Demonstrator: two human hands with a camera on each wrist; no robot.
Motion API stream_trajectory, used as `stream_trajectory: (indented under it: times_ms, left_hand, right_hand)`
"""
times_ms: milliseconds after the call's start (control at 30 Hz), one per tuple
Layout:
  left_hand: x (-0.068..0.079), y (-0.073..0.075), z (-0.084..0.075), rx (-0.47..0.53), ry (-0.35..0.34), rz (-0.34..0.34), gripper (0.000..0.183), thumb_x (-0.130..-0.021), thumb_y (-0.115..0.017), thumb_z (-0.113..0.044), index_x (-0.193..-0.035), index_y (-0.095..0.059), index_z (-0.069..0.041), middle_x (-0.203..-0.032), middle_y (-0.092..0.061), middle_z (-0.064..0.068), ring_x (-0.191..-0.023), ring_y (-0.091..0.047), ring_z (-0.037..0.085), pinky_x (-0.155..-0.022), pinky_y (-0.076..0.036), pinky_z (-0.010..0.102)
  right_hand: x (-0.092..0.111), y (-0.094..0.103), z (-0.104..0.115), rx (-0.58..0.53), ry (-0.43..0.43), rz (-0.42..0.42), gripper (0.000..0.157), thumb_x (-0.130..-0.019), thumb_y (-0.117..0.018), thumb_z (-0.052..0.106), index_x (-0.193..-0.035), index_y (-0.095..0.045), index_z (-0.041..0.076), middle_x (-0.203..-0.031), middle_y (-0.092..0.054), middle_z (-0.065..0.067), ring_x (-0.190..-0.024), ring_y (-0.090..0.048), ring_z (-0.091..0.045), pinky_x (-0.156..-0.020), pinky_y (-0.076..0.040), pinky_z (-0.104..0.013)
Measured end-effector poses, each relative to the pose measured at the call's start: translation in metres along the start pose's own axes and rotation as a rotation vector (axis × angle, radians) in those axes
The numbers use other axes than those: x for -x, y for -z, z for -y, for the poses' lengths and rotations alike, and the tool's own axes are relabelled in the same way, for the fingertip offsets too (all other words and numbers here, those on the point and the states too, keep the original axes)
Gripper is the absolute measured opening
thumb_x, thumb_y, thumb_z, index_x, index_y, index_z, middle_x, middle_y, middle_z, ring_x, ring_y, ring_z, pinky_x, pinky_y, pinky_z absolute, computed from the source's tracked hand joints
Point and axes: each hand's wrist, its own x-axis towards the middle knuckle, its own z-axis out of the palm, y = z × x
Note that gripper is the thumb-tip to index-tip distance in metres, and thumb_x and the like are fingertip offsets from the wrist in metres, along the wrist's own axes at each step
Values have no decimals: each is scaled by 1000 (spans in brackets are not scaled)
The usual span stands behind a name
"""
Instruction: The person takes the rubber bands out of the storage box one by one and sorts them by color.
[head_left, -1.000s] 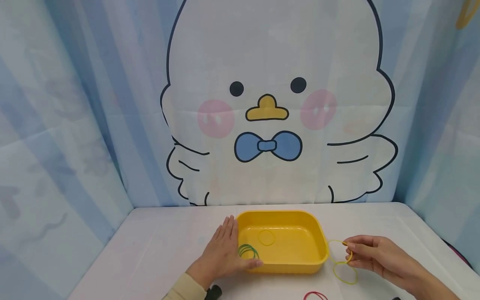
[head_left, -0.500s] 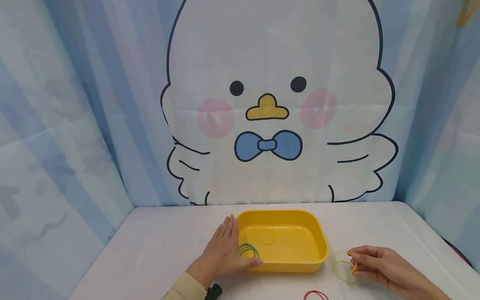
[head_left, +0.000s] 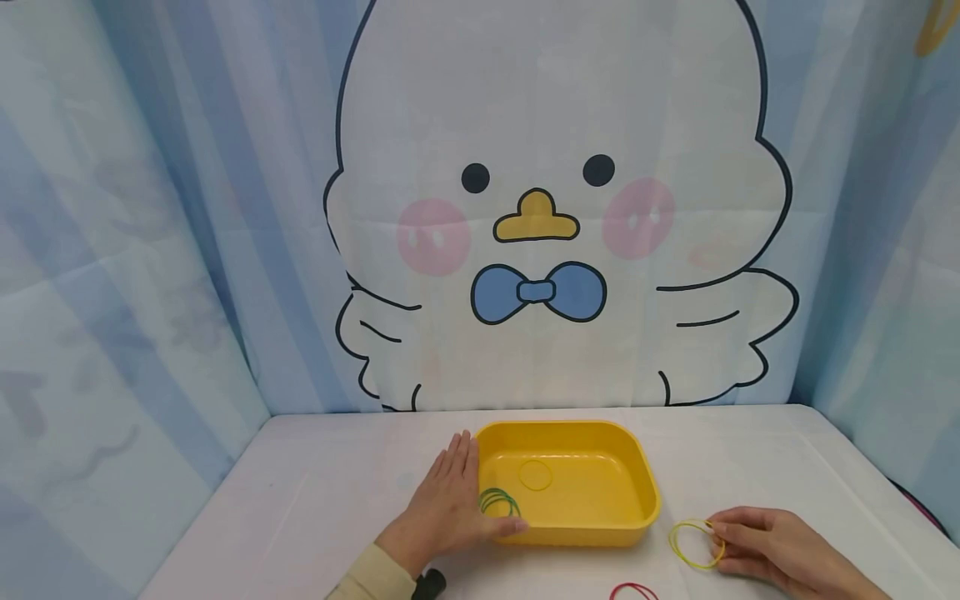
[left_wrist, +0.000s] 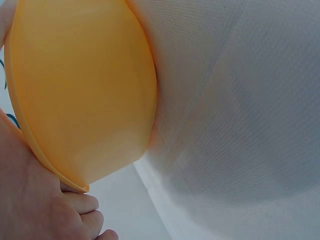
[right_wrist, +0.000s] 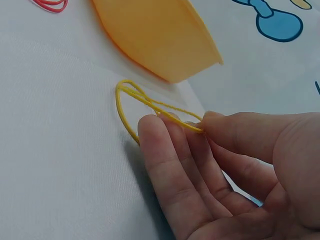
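Note:
Thin yellow rubber bands (head_left: 672,550) hang in overlapping loops from my right hand (head_left: 787,546), which pinches them between thumb and fingertips just right of a yellow plastic basin (head_left: 600,500). In the right wrist view, the yellow bands (right_wrist: 120,102) loop out past the fingertips, close over the table. My left hand (head_left: 446,512) lies against the basin's left side, fingers straight along it and thumb over the front rim. Beside that thumb, several green rubber bands (head_left: 501,492) lie inside the basin. Farther back on its floor is one yellow band (head_left: 535,460).
Red rubber bands (head_left: 633,585) lie on the white table (head_left: 330,483) near its front, partly cut off by the frame. A dark object (head_left: 429,585) shows beside the left sleeve (head_left: 375,575). Behind the table hangs a curtain (head_left: 540,358) with a cartoon bird.
My right hand has moved right and toward me, away from the basin. The yellow loops, spread apart before, now overlap. My left hand has stayed on the basin.

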Motion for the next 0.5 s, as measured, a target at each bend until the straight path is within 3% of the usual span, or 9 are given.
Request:
stream_trajectory:
  times_ms: [100,267,500]
  left_hand:
    - [0,0,0,2,3,-1,133,-67,-56,-90,-158,-14,-3,-167,-12,14,-155,-13,31,-125,-17,52]
    - [1,0,0,5,6,0,133,-67,-57,-89,-158,-14,-3,-167,-12,14,-155,-13,31,-125,-18,52]
    - [1,0,0,11,6,-1,132,-67,-57,-89,-158,-15,-2,-167,-12,14,-155,-14,31,-125,-18,52]
  right_hand:
    - [0,3,-2,18,5,7,28,-98,-61,10,-119,-62,-9,-95,-69,-10,-80,-67,-22,-84,-61,-38]
    - [4,15,-3,76,71,101,38,-97,-63,19,-120,-60,-11,-95,-70,-7,-82,-70,-18,-82,-61,-34]
    - [8,20,-1,124,91,54,37,-99,-60,14,-119,-57,-16,-94,-70,-7,-84,-72,-18,-80,-62,-34]
